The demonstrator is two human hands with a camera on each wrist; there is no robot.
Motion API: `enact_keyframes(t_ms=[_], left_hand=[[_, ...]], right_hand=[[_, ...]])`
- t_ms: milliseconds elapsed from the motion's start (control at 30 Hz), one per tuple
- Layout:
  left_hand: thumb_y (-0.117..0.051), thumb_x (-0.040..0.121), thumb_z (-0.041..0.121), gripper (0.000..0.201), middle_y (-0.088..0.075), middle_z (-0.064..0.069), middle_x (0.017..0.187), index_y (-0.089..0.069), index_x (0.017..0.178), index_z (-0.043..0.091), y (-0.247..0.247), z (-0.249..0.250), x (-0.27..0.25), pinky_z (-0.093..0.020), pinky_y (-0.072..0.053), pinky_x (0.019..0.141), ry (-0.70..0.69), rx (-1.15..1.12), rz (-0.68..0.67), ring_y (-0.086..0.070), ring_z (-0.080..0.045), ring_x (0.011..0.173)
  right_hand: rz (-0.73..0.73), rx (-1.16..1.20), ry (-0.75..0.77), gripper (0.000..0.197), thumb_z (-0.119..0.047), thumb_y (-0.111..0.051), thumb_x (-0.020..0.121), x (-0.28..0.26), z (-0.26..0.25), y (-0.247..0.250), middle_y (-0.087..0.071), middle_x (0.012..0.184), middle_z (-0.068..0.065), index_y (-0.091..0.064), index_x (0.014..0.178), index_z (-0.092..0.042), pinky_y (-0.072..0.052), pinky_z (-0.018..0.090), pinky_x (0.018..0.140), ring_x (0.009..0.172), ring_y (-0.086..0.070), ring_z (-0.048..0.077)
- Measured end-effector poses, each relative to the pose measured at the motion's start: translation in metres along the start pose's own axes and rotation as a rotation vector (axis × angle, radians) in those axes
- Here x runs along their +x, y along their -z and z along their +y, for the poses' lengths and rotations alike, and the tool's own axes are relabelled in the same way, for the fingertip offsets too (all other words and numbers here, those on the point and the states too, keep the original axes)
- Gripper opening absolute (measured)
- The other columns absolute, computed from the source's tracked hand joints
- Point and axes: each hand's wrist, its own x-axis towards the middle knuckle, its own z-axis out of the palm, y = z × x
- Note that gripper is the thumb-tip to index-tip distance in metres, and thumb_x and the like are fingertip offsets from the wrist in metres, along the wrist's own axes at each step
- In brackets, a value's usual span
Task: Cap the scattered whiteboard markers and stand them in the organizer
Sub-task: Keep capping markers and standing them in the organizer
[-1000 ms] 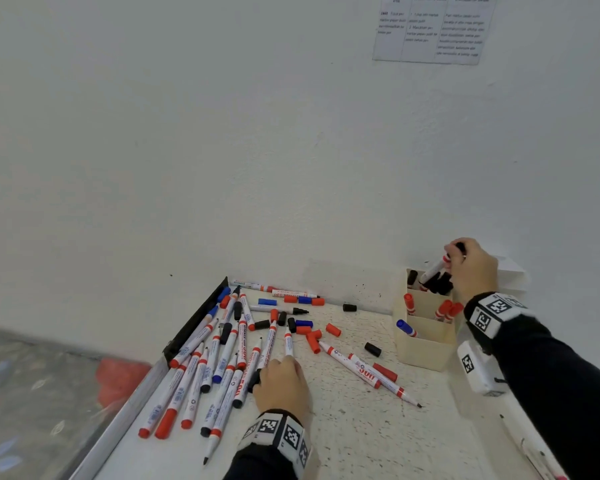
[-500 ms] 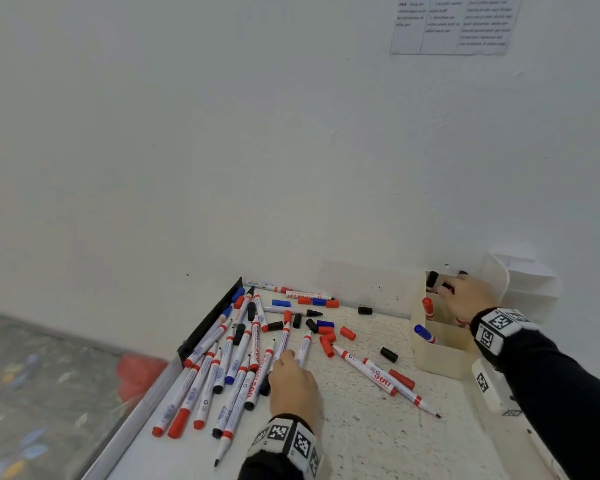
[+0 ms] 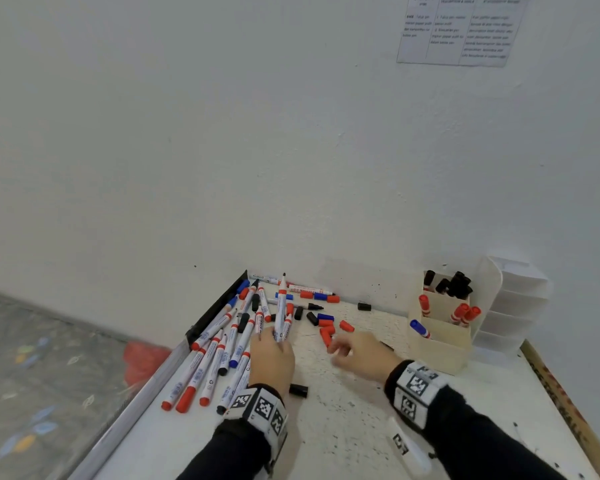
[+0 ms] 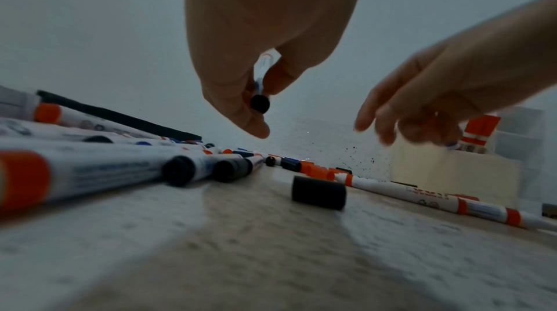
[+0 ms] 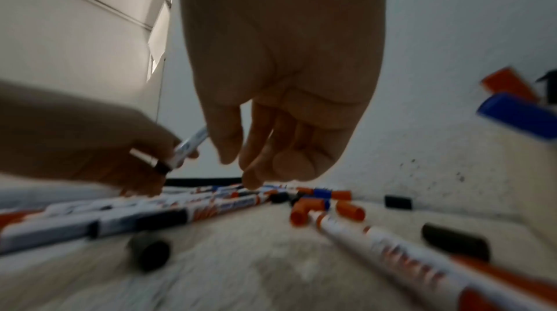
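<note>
Right hand (image 5: 280,101) empty, fingers loosely curled over scattered markers (image 5: 180,211).

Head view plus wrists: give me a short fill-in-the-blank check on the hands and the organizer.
1. The left hand holds a marker whose uncovered tip is ____.
2. The right hand holds ____.
3. The organizer's rearmost compartment holds markers with ____ caps.
4. A loose black cap lies beside the ____ wrist.

Missing: black; nothing; black; left

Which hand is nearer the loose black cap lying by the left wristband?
Left. The left hand holds an uncapped marker upright, just beyond the black cap beside its wrist. The right hand, empty, hovers further right near the red caps.
</note>
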Motion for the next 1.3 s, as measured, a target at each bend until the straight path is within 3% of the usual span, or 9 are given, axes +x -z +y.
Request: enact_keyframes(t_ms=[100,200,433,600,800,1033,1100,1167,1300], left_hand=[[-0.039,0.096,0.016,0.024,-0.055,-0.013,0.104,-0.055,0.107,0.001,0.011,-0.007,0.003,-0.026,-0.041,0.074,0.042,0.043,-0.043,-0.048,-0.016,0.085],[-0.036,0.096,0.014,0.027,-0.054,-0.015,0.098,-0.054,0.105,-0.003,0.018,-0.015,0.003,-0.033,-0.043,0.084,0.051,0.107,-0.084,-0.052,-0.027,0.091],[-0.035,0.096,0.034,0.033,-0.045,-0.004,0.109,-0.047,0.117,0.012,0.013,-0.024,-0.007,-0.025,-0.044,0.083,-0.073,0.25,-0.262,-0.047,-0.014,0.093],[-0.033,0.099,0.035,0.031,-0.051,-0.002,0.114,-0.05,0.119,0.02,0.002,-0.027,-0.009,-0.027,-0.043,0.093,-0.203,0.284,-0.316,-0.048,-0.014,0.1],[-0.033,0.099,0.035,0.028,-0.049,0.0,0.111,-0.049,0.118,0.022,-0.006,-0.021,-0.012,-0.022,-0.04,0.088,-0.32,0.264,-0.28,-0.043,-0.01,0.095],[-0.039,0.096,0.039,0.028,-0.048,0.001,0.11,-0.05,0.117,0.024,-0.009,-0.022,-0.013,-0.027,-0.041,0.09,-0.276,0.219,-0.43,-0.047,-0.013,0.1],[-0.049,0.092,0.041,0.028,-0.049,0.003,0.106,-0.049,0.115,0.025,-0.009,-0.02,-0.015,-0.021,-0.039,0.08,-0.268,0.156,-0.464,-0.048,-0.009,0.092],[-0.054,0.091,0.035,0.023,-0.052,0.006,0.097,-0.051,0.111,0.025,-0.008,-0.016,-0.019,-0.017,-0.039,0.072,-0.302,0.107,-0.463,-0.047,-0.004,0.079],[-0.046,0.096,0.029,0.028,-0.058,0.006,0.096,-0.056,0.12,0.021,-0.011,-0.011,-0.021,-0.014,-0.04,0.073,-0.381,0.144,-0.424,-0.047,-0.003,0.077]], right_hand=[[-0.165,-0.055,-0.004,0.041,-0.038,-0.057,0.086,0.004,-0.014,-0.038,-0.055,0.117,-0.006,-0.05,0.126,-0.03,-0.042,0.024,0.091,0.101,-0.05,0.007],[-0.101,-0.127,0.0,0.04,-0.039,-0.058,0.083,0.004,-0.026,-0.061,-0.05,0.115,-0.006,-0.051,0.122,-0.03,-0.042,0.024,0.085,0.096,-0.047,0.008],[0.075,0.006,-0.127,0.009,-0.02,-0.054,0.088,0.004,-0.011,-0.047,-0.056,0.097,-0.005,-0.052,0.095,-0.026,-0.045,0.02,0.074,0.084,-0.054,0.007],[0.282,0.144,-0.178,0.016,-0.01,-0.05,0.092,-0.005,0.019,-0.022,-0.055,0.107,0.002,-0.048,0.096,-0.024,-0.036,0.018,0.08,0.091,-0.05,0.012],[0.277,0.234,-0.083,0.03,-0.009,-0.055,0.089,-0.017,0.031,-0.018,-0.056,0.096,-0.008,-0.05,0.083,-0.038,-0.035,0.008,0.069,0.088,-0.051,0.006],[0.268,0.278,-0.062,0.015,-0.017,-0.05,0.093,-0.017,0.03,-0.029,-0.057,0.099,-0.006,-0.054,0.104,-0.027,-0.037,0.012,0.074,0.092,-0.053,0.009],[0.307,0.328,-0.082,0.007,-0.026,-0.046,0.096,-0.017,0.029,-0.029,-0.058,0.083,-0.002,-0.053,0.093,-0.024,-0.039,0.015,0.064,0.074,-0.053,0.009],[0.372,0.347,-0.105,0.027,-0.034,-0.04,0.097,-0.016,0.03,-0.028,-0.048,0.068,-0.001,-0.048,0.075,-0.021,-0.034,0.02,0.058,0.06,-0.043,0.01],[0.412,0.387,-0.152,0.043,-0.044,-0.03,0.098,-0.014,0.028,-0.031,-0.033,0.062,-0.003,-0.04,0.063,-0.019,-0.029,0.023,0.058,0.059,-0.033,0.01]])
